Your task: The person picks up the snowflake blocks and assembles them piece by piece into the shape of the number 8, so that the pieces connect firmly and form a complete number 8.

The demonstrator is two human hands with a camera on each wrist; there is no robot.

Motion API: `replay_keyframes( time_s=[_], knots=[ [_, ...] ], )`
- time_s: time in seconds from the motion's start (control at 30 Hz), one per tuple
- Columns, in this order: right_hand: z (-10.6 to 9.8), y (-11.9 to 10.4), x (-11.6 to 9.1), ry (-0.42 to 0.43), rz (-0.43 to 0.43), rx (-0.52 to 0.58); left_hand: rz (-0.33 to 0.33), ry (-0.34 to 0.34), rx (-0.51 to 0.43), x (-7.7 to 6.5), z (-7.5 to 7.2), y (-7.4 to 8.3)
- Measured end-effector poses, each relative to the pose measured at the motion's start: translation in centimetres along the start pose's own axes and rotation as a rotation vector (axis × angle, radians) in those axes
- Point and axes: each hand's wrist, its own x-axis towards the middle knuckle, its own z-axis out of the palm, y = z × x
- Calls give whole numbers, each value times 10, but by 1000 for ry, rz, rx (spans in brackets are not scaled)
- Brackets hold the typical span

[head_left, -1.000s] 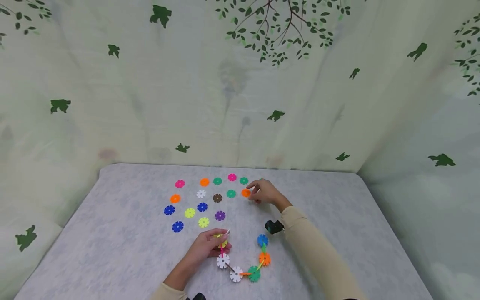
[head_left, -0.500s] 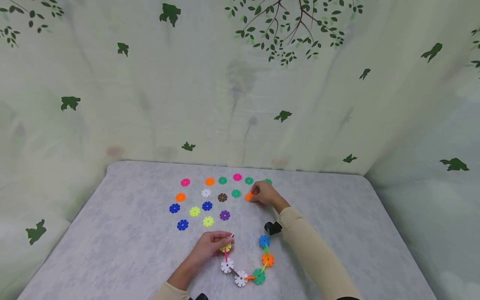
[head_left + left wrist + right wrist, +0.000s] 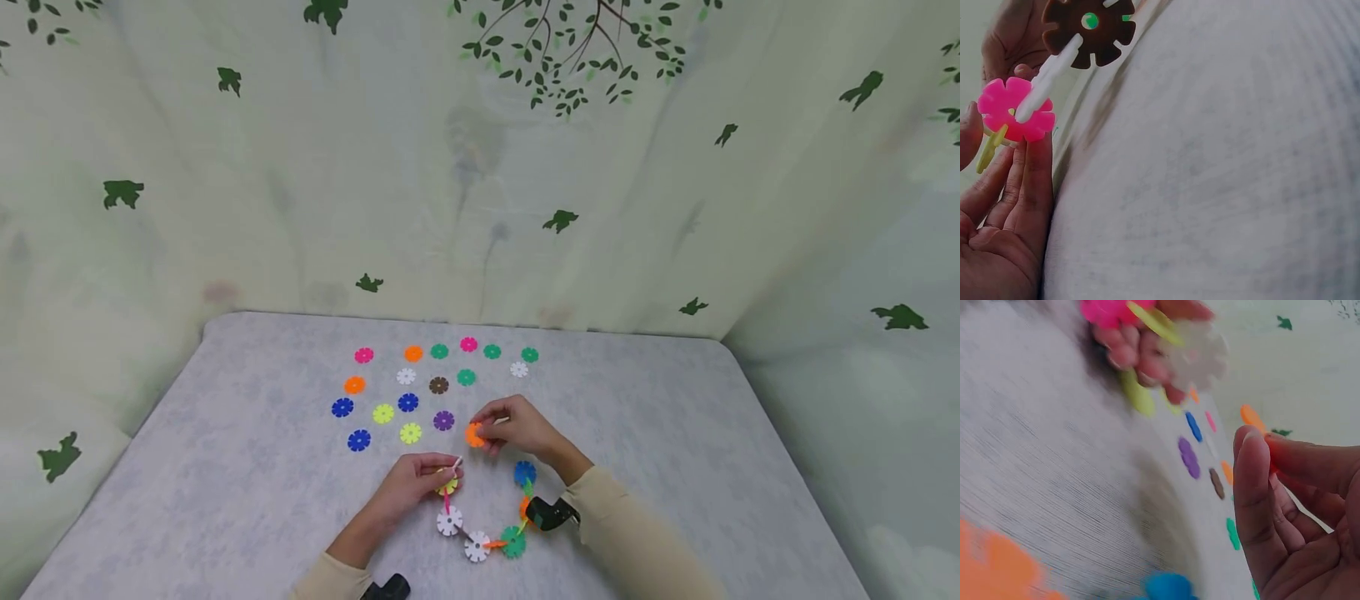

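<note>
My left hand [image 3: 405, 493] pinches one end of a curved chain of notched plastic discs, at a yellow disc [image 3: 447, 486] with a white disc [image 3: 1200, 356] slotted on beyond it. From there the chain runs through a pink disc [image 3: 1017, 111], a brown disc [image 3: 1088, 37], white discs [image 3: 450, 522] and a green disc [image 3: 513, 542] to a blue disc [image 3: 524, 473] on the right. My right hand [image 3: 523, 432] holds a loose orange disc [image 3: 473, 434] between thumb and fingers, a short way beyond the left fingertips. Fingers partly cover both held discs.
Loose notched discs lie spread flat at the back of the grey table [image 3: 247, 467], among them a purple disc [image 3: 443, 421], a brown disc [image 3: 438, 385] and several green ones. A leaf-patterned cloth [image 3: 420, 208] hangs behind. A black wrist camera [image 3: 551, 513] hides part of the chain.
My right hand has taken the orange disc from the back of the table and brought it nearer, towards my left hand. A loose white disc now shows there. The left hand keeps its hold.
</note>
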Motion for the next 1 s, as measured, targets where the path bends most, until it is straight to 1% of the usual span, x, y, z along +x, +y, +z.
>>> replay_keyframes(
  time_s=[0.07,0.2,0.47,0.6,0.73,0.87,1.0],
  knots=[
    [7,2,-4,-1,8,33,14,-7,-2,1,-1,0],
    [17,4,-7,29,10,77,31,-12,-3,2,-3,-1],
    [28,5,-9,55,-16,117,42,-12,-15,3,-4,-4],
    [32,2,-11,89,-44,140,82,-6,-31,2,-4,-4],
    [36,1,-10,106,-62,149,110,20,-20,3,-2,-4],
    [37,1,-9,107,-41,141,97,40,8,3,0,-3],
    [35,2,-8,89,-8,81,53,18,29,1,0,-2]
  ],
)
